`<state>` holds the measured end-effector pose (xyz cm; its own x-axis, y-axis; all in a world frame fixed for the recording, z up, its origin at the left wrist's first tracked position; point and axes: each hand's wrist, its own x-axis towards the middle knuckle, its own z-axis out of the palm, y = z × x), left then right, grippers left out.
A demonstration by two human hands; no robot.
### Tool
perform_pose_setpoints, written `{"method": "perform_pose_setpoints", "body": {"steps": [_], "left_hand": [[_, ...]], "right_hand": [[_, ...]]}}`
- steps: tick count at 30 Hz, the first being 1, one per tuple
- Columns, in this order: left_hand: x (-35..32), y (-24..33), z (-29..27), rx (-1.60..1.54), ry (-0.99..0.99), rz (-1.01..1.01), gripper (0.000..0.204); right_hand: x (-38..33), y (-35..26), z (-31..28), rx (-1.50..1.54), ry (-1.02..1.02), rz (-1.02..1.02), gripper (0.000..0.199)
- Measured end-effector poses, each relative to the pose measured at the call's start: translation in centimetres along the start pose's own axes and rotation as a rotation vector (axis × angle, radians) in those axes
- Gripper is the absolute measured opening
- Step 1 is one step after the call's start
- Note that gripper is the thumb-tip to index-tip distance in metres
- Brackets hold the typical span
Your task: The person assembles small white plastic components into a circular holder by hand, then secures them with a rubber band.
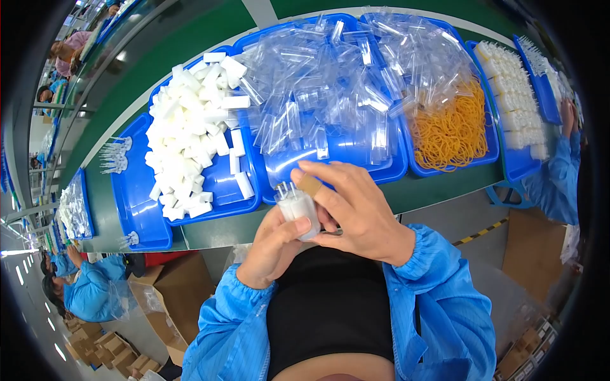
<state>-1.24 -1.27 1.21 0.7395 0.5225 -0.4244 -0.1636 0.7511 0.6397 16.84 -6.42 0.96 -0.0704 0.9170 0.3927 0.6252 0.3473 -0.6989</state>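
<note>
A white, cloudy piece with several thin metal pins on top point(297, 213) is held in front of my body, tilted slightly. My left hand point(274, 244) is closed round its lower part, the thumb pressed across its front. From the right, my right hand point(356, 213) curls against the same piece, with its thumb near the base. Its index finger reaches over beside the pins and has a tan bandage point(309, 185). Some of the right fingertips are hidden behind the piece and the hand.
Blue trays line the green bench: white foam blocks point(187, 127), clear plastic sleeves point(305, 82), orange rubber bands point(448, 130), and white packed pieces point(508, 82). Pin-topped pieces point(115, 155) lie in the left tray. Co-workers in blue sleeves point(95, 289) sit at both sides. A cardboard box point(181, 292) stands below.
</note>
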Motion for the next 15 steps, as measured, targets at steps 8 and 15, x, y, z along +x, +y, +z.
{"method": "perform_pose_setpoints", "body": {"steps": [8, 15], "left_hand": [[0.5, -0.9, 0.8, -0.037, -0.075, -0.046, 0.079], [1.0, -2.8, -1.0, -0.101, -0.206, -0.160, 0.056]], "right_hand": [[-0.7, 0.6, -0.7, -0.028, -0.034, -0.144, 0.062], [-2.1, 0.8, -1.3, 0.166, -0.058, -0.185, 0.076]]}}
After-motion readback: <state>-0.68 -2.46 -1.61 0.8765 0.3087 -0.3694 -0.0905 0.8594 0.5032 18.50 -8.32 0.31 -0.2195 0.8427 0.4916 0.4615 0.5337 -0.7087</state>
